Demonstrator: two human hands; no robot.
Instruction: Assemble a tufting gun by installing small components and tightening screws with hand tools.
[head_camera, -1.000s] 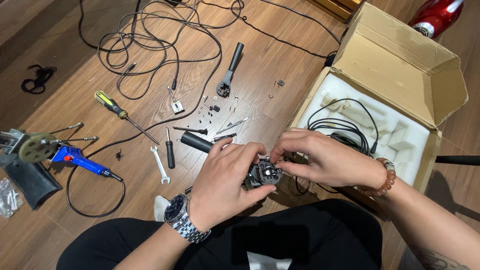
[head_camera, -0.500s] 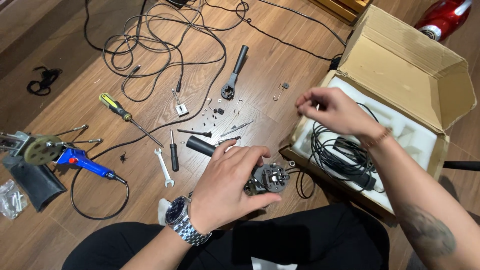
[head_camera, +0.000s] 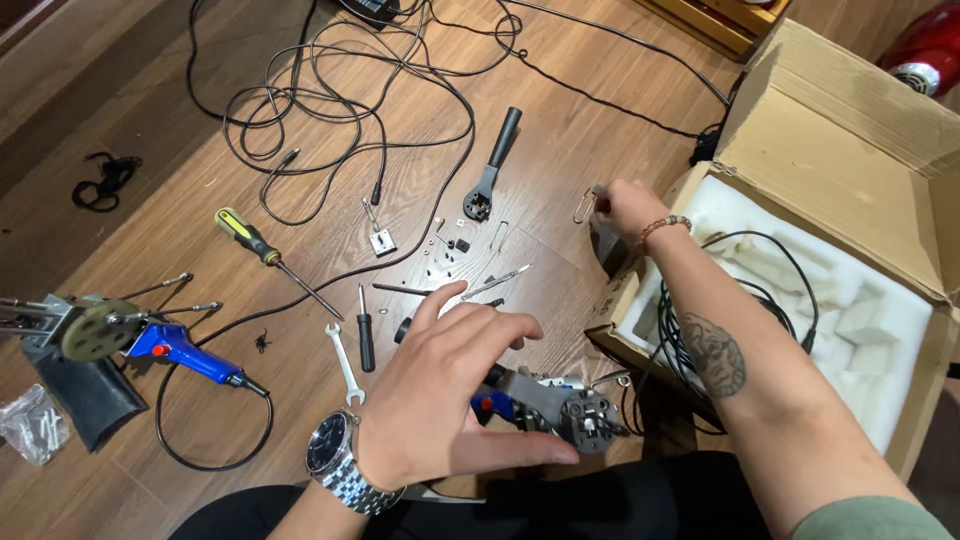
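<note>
Left hand (head_camera: 450, 390) spread open over grey metal motor assembly (head_camera: 570, 410), right hand (head_camera: 628, 205) pinching bent wire clip (head_camera: 585, 205)

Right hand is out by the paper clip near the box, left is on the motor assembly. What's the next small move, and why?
Probably pinch the wire clip and carry it to the assembly. The right hand has its fingertips at the clip, on the floor beside the cardboard box, with no firm grip visible. The left hand is spread open over the assembly and could steady it.
</note>
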